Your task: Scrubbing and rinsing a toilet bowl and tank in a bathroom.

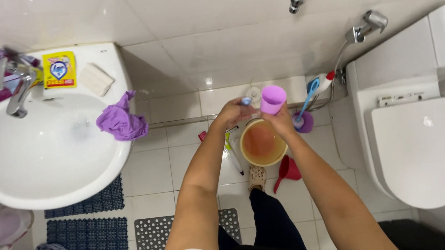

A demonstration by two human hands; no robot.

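Looking straight down into a white-tiled bathroom. Largest items first: toilet (420,151) at the right with its lid shut, round white washbasin (44,149) at the left with a chrome tap (18,91).

Tiled floor (157,167) carries dark blue perforated mats (91,238) under the basin and a grey one nearer the person's legs.

Yellow bucket (262,143) stands on the floor at centre, holding orange-brown liquid. Both forearms reach out above it.

Purple cloth (121,121) is draped over the basin's right rim. On the back rim lie a yellow sachet (59,70) and a white bar of soap (97,79).

A red scoop (288,170) lies on the floor just right of the bucket. A toilet brush (306,108) with a blue handle stands in a purple holder against the wall, near the cup.

Right hand (280,120) grips a lilac plastic cup (272,100) from below, upright, mouth open, held above the bucket's far rim.

Left hand (232,112) is closed around a small bluish object (246,101), too small to identify, just left of the cup; whether the two touch I cannot tell.
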